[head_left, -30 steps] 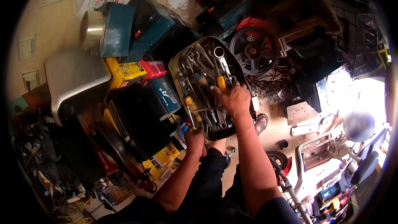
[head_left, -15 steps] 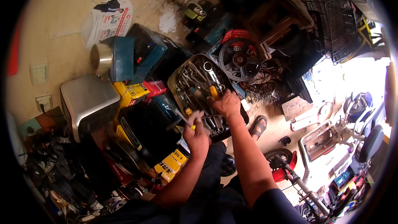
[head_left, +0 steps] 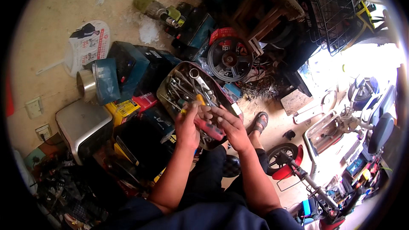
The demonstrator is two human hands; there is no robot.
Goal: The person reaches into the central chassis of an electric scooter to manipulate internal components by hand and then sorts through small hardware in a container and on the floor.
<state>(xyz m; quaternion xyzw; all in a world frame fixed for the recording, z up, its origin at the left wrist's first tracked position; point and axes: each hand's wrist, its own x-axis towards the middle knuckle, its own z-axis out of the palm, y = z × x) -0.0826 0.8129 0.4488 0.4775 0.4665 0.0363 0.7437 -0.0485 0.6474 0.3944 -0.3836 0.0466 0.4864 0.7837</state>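
My left hand and my right hand meet over a metal box of tools full of wrenches and yellow-handled pieces. Between them is a red-handled tool; my left fingers close round its upper end and my right fingers curl over it. How much each hand bears is unclear, and my fingertips partly hide what lies beneath.
Battery-like boxes, a silver case and a spoked wheel surround the box. My sandaled foot is on the floor. A scooter front wheel and dismantled vehicle parts are at right.
My left hand has risen from the box's lower left toward my right hand, which has drawn back slightly. A red-handled tool now shows between them. The view has also shifted.
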